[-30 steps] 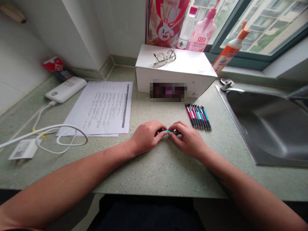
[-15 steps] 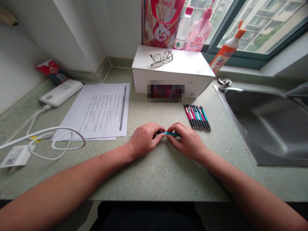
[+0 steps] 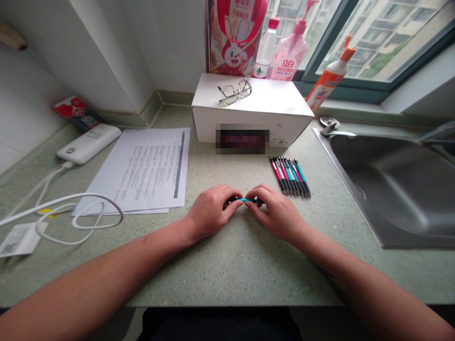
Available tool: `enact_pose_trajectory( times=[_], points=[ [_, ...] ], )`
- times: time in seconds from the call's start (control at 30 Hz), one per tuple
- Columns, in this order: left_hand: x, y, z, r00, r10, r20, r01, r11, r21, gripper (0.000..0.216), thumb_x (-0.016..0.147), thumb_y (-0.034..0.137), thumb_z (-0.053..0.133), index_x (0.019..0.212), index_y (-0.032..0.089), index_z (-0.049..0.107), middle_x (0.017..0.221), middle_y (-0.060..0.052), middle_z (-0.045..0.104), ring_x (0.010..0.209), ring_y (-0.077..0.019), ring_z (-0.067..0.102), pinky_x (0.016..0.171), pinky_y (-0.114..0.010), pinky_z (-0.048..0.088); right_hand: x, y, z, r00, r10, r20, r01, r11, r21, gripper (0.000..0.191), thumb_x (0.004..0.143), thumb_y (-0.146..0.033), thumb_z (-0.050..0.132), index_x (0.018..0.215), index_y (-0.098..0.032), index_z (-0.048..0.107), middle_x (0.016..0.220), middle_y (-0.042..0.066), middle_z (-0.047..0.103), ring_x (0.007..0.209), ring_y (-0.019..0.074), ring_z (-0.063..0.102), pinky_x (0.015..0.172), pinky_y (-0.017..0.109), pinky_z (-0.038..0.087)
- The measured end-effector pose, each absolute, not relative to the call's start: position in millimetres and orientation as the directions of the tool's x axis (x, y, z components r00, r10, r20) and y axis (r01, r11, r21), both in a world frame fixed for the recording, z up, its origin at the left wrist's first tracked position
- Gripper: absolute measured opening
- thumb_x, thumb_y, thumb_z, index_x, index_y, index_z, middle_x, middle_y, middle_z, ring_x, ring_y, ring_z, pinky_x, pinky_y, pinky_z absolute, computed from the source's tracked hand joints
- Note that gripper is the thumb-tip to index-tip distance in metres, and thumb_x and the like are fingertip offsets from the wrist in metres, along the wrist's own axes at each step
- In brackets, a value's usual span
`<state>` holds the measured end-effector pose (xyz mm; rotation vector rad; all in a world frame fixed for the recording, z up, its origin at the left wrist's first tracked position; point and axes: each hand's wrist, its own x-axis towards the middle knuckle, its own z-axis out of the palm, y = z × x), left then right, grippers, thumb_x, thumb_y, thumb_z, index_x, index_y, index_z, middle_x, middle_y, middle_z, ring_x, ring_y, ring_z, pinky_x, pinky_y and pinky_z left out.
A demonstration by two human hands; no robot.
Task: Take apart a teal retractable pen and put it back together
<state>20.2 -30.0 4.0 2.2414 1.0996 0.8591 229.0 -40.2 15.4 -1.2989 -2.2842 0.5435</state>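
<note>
Between my two hands lies a teal pen (image 3: 244, 200) with black ends, held level just over the counter (image 3: 227, 265). My left hand (image 3: 215, 208) is closed, pinching the pen's left part between thumb and fingers. On the other side my right hand (image 3: 275, 208) pinches the right part in the same way. The fingers cover most of the pen; only a short teal stretch and some black show. Beyond my right hand, a row of several red and teal pens (image 3: 289, 176) with black grips lies side by side.
A white box (image 3: 249, 99) with glasses (image 3: 234, 91) on top stands behind the pens. Printed sheets (image 3: 142, 170), a white power bank (image 3: 88, 143) and a looped cable (image 3: 95, 195) lie at left. A steel sink (image 3: 401, 189) is at right; bottles (image 3: 289, 54) stand by the window.
The view has shifted slightly, so the scene sits a little lower. Both hands keep their pinch on the pen, and less of its teal part shows between the fingers.
</note>
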Motion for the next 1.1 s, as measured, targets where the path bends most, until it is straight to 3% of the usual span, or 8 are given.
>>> enact_pose_trajectory(
  times=[0.13,0.3,0.53,0.77,1.1],
  points=[
    [19.9,-29.6,4.7,0.477,0.825,0.305,0.504,-0.540,0.674,0.012,0.094,0.025,0.059,0.097,0.016,0.067,0.093,-0.004,0.070,0.087,-0.0183,0.063,0.079,-0.034,0.049,228.4,-40.0,15.4,-0.453,0.875,0.171,0.707,0.469,-0.529,0.015,0.099,-0.030,0.050,0.099,-0.019,0.060,0.097,0.006,0.064,0.087,0.0194,0.063,0.076,0.034,0.048],
    [19.7,-29.8,5.1,0.470,0.829,0.305,0.499,-0.534,0.682,0.011,0.094,0.025,0.060,0.096,0.016,0.067,0.093,-0.004,0.070,0.088,-0.0188,0.063,0.079,-0.034,0.048,228.3,-40.5,15.2,-0.441,0.883,0.161,0.695,0.450,-0.561,0.011,0.095,-0.028,0.057,0.101,-0.020,0.059,0.096,0.003,0.064,0.075,0.0148,0.063,0.071,0.030,0.047],
    [19.6,-29.3,3.9,0.469,0.826,0.314,0.494,-0.539,0.682,0.011,0.093,0.025,0.061,0.097,0.017,0.067,0.092,-0.003,0.070,0.086,-0.0180,0.063,0.079,-0.033,0.048,227.8,-39.2,14.7,-0.450,0.881,0.144,0.699,0.448,-0.557,0.014,0.099,-0.030,0.051,0.100,-0.020,0.061,0.096,0.005,0.064,0.087,0.0189,0.063,0.078,0.034,0.048],
    [20.1,-28.2,4.6,0.456,0.836,0.305,0.498,-0.524,0.691,0.009,0.094,0.025,0.061,0.096,0.019,0.067,0.091,-0.002,0.070,0.085,-0.0174,0.063,0.077,-0.032,0.048,228.9,-39.7,14.9,-0.433,0.887,0.161,0.671,0.436,-0.600,0.009,0.095,-0.029,0.056,0.099,-0.021,0.059,0.096,0.003,0.064,0.077,0.0150,0.063,0.073,0.031,0.048],
    [20.0,-29.4,6.2,0.455,0.837,0.303,0.497,-0.521,0.694,0.010,0.093,0.026,0.061,0.097,0.019,0.067,0.091,-0.003,0.069,0.083,-0.0170,0.062,0.077,-0.032,0.048,228.7,-39.5,15.8,-0.428,0.890,0.160,0.693,0.436,-0.573,0.012,0.096,-0.031,0.055,0.101,-0.021,0.060,0.099,0.005,0.065,0.087,0.0182,0.063,0.076,0.033,0.049]
  ],
)
